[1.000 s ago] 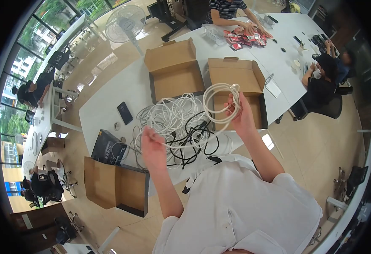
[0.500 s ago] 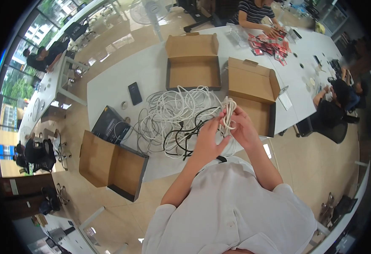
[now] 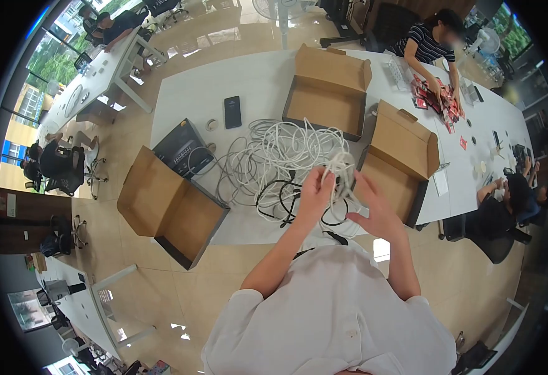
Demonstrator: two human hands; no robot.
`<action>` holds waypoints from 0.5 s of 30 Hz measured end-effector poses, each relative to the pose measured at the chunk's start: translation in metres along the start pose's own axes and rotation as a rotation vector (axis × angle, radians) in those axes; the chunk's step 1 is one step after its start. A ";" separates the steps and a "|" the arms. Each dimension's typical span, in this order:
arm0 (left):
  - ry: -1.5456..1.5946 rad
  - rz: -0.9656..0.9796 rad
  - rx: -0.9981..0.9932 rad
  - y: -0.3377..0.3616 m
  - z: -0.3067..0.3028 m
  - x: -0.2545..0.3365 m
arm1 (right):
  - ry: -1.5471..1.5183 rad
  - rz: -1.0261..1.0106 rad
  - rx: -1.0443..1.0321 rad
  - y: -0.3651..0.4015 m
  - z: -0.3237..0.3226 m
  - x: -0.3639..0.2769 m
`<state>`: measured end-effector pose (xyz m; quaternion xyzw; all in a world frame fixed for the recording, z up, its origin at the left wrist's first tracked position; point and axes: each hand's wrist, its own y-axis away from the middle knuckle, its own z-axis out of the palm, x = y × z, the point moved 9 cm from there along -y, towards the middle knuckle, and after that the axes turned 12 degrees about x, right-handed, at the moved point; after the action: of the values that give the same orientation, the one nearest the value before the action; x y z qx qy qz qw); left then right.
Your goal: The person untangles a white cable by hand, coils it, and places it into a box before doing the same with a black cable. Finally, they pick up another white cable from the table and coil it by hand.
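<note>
A looped bundle of white cable [image 3: 340, 167] is between my hands, above the near side of the table. My left hand [image 3: 316, 190] is closed around the left side of the bundle. Just to the right of it, my right hand [image 3: 374, 203] has its fingers apart and thumb spread, close beside the loops. Beyond and to the left lies a tangled heap of white and grey cables [image 3: 274, 147]. A black cable [image 3: 280, 201] winds through the near part of this heap, and a black plug [image 3: 336, 238] sits by the table's front edge.
Open cardboard boxes stand at the back [image 3: 324, 103], right [image 3: 389, 181] and front left [image 3: 189, 222]. A dark printed box [image 3: 183, 147] and a phone [image 3: 232, 112] lie on the left. At the far right, a person [image 3: 433, 47] handles red packets [image 3: 439, 103].
My right hand has let go of the cable bundle and spread its fingers, while my left hand keeps hold. The camera view has turned, shifting the table rightward.
</note>
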<state>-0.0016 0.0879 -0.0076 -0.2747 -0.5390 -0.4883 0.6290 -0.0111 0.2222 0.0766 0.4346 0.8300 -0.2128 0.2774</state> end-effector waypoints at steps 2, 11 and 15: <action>0.176 -0.106 0.009 -0.003 -0.007 0.004 | -0.210 0.016 -0.043 0.004 0.020 0.003; 0.323 -0.219 -0.022 0.006 -0.010 0.014 | -0.376 0.180 -0.107 0.004 0.073 0.012; 0.524 -0.274 -0.049 0.002 -0.013 0.014 | -0.611 0.111 -0.015 0.005 0.068 0.000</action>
<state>0.0049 0.0732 0.0023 -0.0789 -0.3783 -0.6357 0.6682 0.0118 0.1844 0.0253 0.3933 0.6846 -0.3120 0.5284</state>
